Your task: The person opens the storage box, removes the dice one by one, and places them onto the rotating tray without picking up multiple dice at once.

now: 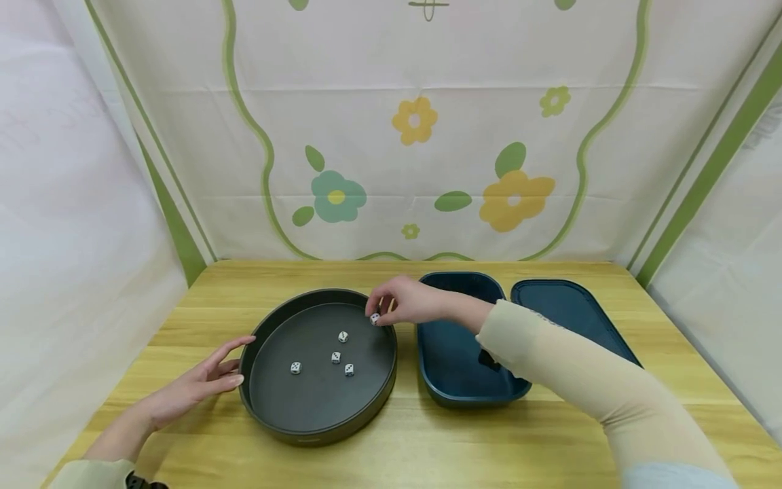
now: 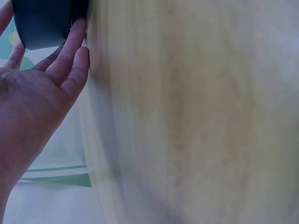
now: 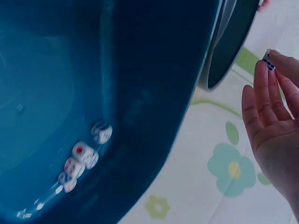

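A white die is pinched between thumb and fingers of my right hand, above the right rim of a round dark pan. The same die shows dark pips in the right wrist view. Several white dice lie apart on the pan's floor. My left hand touches the pan's left side, its fingers fairly straight along the wall; the left wrist view shows this hand against the dark wall. More dice cluster inside a blue box, seen in the right wrist view.
The blue rectangular box stands right of the pan, partly under my right forearm. A matching blue lid lies farther right on the wooden table. Behind the table hangs a white flowered cloth.
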The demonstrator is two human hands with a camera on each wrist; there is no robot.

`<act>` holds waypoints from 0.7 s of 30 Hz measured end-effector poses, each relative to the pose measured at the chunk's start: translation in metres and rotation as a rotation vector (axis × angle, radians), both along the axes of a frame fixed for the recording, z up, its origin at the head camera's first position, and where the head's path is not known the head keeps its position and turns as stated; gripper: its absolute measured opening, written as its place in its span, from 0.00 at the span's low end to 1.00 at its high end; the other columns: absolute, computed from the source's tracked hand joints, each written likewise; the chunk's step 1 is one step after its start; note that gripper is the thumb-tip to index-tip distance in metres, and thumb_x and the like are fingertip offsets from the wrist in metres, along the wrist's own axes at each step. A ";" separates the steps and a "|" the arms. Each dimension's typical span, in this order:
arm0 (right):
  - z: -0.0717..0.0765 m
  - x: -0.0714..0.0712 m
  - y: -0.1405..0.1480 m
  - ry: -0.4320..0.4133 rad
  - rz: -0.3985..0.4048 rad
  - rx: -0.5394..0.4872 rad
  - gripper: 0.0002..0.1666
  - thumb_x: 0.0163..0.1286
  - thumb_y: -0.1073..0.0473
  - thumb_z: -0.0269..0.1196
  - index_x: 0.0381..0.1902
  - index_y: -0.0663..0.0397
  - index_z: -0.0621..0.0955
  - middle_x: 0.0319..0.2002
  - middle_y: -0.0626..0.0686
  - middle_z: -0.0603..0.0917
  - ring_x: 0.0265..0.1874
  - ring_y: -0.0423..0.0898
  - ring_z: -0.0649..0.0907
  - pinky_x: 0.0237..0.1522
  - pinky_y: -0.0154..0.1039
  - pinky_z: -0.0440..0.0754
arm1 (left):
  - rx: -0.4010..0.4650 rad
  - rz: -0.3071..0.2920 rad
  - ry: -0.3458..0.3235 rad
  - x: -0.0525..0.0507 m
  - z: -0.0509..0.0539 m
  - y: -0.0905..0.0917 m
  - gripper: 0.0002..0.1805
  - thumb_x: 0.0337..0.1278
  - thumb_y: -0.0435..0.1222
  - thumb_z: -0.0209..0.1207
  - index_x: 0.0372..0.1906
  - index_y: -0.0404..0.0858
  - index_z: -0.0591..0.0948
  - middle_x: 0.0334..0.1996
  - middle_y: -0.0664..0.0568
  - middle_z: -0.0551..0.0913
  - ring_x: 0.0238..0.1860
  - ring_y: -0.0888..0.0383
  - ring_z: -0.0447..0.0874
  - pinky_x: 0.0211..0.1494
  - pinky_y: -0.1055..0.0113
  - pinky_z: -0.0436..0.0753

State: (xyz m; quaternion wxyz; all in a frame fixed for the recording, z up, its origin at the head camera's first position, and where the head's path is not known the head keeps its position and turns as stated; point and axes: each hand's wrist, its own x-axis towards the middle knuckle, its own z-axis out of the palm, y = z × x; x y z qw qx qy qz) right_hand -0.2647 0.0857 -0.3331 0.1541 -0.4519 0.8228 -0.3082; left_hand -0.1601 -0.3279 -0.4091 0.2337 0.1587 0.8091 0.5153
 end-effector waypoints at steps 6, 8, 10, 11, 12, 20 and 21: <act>-0.011 -0.002 -0.025 0.030 0.003 0.044 0.08 0.65 0.63 0.67 0.43 0.55 0.84 0.36 0.42 0.82 0.33 0.37 0.79 0.40 0.31 0.77 | 0.009 -0.005 0.010 0.000 0.000 0.001 0.35 0.74 0.35 0.48 0.77 0.47 0.46 0.73 0.29 0.43 0.70 0.29 0.42 0.58 0.50 0.68; -0.015 -0.002 -0.032 0.030 -0.002 0.063 0.08 0.65 0.63 0.67 0.43 0.56 0.84 0.35 0.42 0.82 0.32 0.37 0.79 0.39 0.31 0.77 | 0.012 -0.006 0.007 0.000 0.000 0.001 0.35 0.74 0.35 0.48 0.77 0.47 0.46 0.73 0.29 0.44 0.70 0.29 0.42 0.58 0.50 0.68; -0.018 -0.002 -0.037 0.025 -0.006 0.080 0.08 0.65 0.63 0.67 0.42 0.56 0.84 0.35 0.42 0.82 0.32 0.37 0.79 0.39 0.31 0.77 | 0.013 -0.005 0.003 0.000 0.000 0.002 0.35 0.74 0.35 0.48 0.77 0.47 0.46 0.73 0.29 0.43 0.70 0.29 0.42 0.58 0.50 0.68; -0.019 -0.002 -0.039 0.018 -0.009 0.086 0.08 0.64 0.64 0.68 0.42 0.56 0.84 0.35 0.43 0.82 0.32 0.37 0.79 0.39 0.31 0.77 | 0.011 -0.003 0.003 0.000 0.000 0.002 0.35 0.74 0.35 0.48 0.77 0.47 0.46 0.73 0.29 0.43 0.70 0.29 0.42 0.58 0.49 0.68; -0.020 -0.003 -0.041 0.013 -0.012 0.091 0.08 0.64 0.64 0.68 0.42 0.56 0.84 0.35 0.43 0.82 0.32 0.37 0.79 0.39 0.31 0.77 | 0.011 -0.002 0.004 0.000 0.000 0.002 0.35 0.74 0.35 0.48 0.77 0.47 0.46 0.73 0.29 0.43 0.70 0.29 0.42 0.59 0.49 0.67; -0.025 -0.007 -0.047 -0.002 -0.031 0.101 0.09 0.64 0.66 0.67 0.43 0.57 0.83 0.39 0.47 0.83 0.35 0.38 0.79 0.40 0.31 0.77 | 0.018 0.004 0.002 0.000 0.000 0.002 0.35 0.74 0.35 0.48 0.77 0.46 0.46 0.72 0.28 0.45 0.70 0.30 0.43 0.59 0.49 0.67; -0.024 -0.008 -0.047 -0.007 -0.027 0.098 0.10 0.65 0.66 0.67 0.44 0.58 0.83 0.40 0.48 0.83 0.35 0.38 0.79 0.41 0.31 0.77 | 0.021 0.003 0.001 0.000 -0.001 0.002 0.35 0.74 0.35 0.48 0.77 0.46 0.46 0.72 0.28 0.45 0.70 0.30 0.43 0.59 0.49 0.67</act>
